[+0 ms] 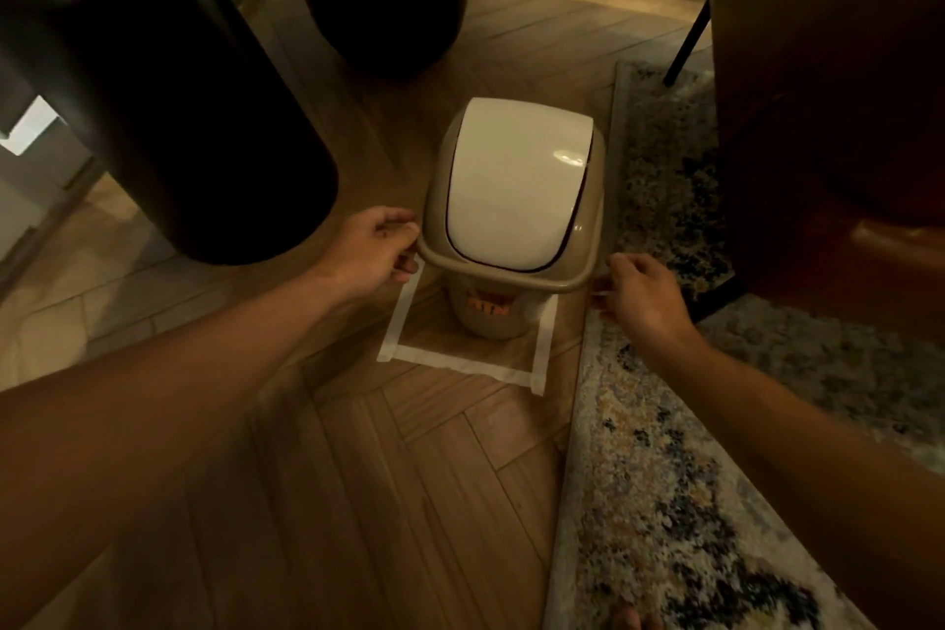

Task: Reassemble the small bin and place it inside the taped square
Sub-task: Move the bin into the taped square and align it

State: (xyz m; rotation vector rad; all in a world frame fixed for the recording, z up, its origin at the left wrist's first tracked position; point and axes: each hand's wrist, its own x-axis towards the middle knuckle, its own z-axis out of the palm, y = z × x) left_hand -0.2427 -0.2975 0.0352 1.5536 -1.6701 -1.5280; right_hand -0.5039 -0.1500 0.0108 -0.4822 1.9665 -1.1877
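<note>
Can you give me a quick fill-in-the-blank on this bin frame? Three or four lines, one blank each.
1. The bin stands inside a square of white ____ on the floor.
2. The bin's swing lid is coloured ____.
3. The left hand touches the bin's ____.
4. The patterned rug lies on the bin's ____ side.

Missing words: tape; white; rim; right

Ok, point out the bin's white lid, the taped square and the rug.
white lid (pixel 516 179): head view, middle of the flap.
taped square (pixel 463 363): head view, near strip of tape.
rug (pixel 659 476): head view, patterned part near the right forearm.
</note>
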